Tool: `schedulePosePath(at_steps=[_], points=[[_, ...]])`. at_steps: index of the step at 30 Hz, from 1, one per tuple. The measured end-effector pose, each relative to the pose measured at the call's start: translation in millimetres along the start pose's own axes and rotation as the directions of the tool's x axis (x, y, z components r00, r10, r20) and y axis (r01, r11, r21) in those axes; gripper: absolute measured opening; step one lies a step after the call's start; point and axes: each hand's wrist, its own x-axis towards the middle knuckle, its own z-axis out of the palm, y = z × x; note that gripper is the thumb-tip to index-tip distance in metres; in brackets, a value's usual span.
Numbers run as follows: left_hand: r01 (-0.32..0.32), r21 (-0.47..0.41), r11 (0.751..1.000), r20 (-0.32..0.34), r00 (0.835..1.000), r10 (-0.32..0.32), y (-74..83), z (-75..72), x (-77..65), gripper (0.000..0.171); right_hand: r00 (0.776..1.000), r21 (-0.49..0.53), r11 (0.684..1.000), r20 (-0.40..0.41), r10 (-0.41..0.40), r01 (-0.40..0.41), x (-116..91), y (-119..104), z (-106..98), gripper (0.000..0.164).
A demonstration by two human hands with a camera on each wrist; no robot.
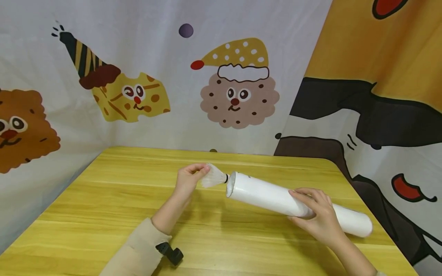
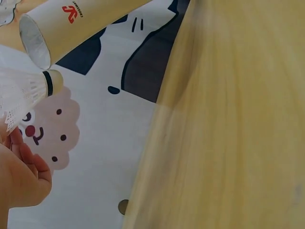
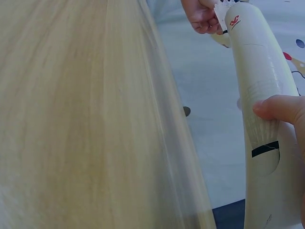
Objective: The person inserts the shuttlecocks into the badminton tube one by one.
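A white shuttlecock [image 1: 213, 176] with a black band near its cork is pinched at the feather rim by my left hand [image 1: 188, 178]. Its cork end points right, at the mouth of a long white shuttlecock tube [image 1: 266, 193]. My right hand [image 1: 317, 214] grips that tube around its middle, and the tube slants down to the right. In the left wrist view the tube's near end [image 2: 35, 42] shows as a round opening with a silvery inside. The right wrist view shows my thumb [image 3: 279, 109] lying over a shuttlecock picture printed on the tube.
Beneath both hands is a yellow wood-grain table [image 1: 103, 214]. A curtain [image 1: 165, 46] printed with cartoon figures hangs behind it and along the sides. On the left sleeve [image 1: 138, 249] a small black device [image 1: 170, 253] is strapped.
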Motion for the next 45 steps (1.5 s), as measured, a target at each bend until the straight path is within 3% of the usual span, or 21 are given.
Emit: schedulePosePath(at_steps=[10,12,14,19,26,35,45], points=[[0.003,-0.056,0.998,0.013,1.000,-0.003,13.3,-3.8,-0.6,0.001,1.000,0.006,1.000,-0.005,0.006,-0.006,1,0,0,0.062],[0.006,-0.072,0.997,0.014,1.000,-0.005,14.7,-2.8,-1.4,0.006,1.000,0.008,1.000,-0.015,-0.007,0.008,1,0,0,0.062],[0.014,-0.071,0.997,0.021,1.000,-0.013,15.3,-0.1,-3.2,0.010,1.000,0.013,1.000,-0.017,-0.014,0.014,1,1,0,0.061],[0.023,-0.041,0.999,0.060,0.998,-0.020,13.6,10.6,-11.8,0.001,0.999,0.023,0.999,-0.033,-0.039,0.040,1,0,1,0.060],[0.042,-0.050,0.998,0.135,0.990,-0.035,8.3,21.3,-24.0,0.011,0.998,0.027,0.998,-0.044,-0.049,0.050,1,0,1,0.059],[-0.002,-0.007,1.000,0.175,0.985,0.003,2.7,29.3,-29.8,0.007,0.996,0.027,0.997,-0.051,-0.071,0.072,2,-1,3,0.059],[-0.142,0.111,0.984,0.235,0.965,0.113,0.8,30.9,-35.2,0.006,0.995,0.040,0.996,-0.058,-0.081,0.083,2,-4,3,0.058]])
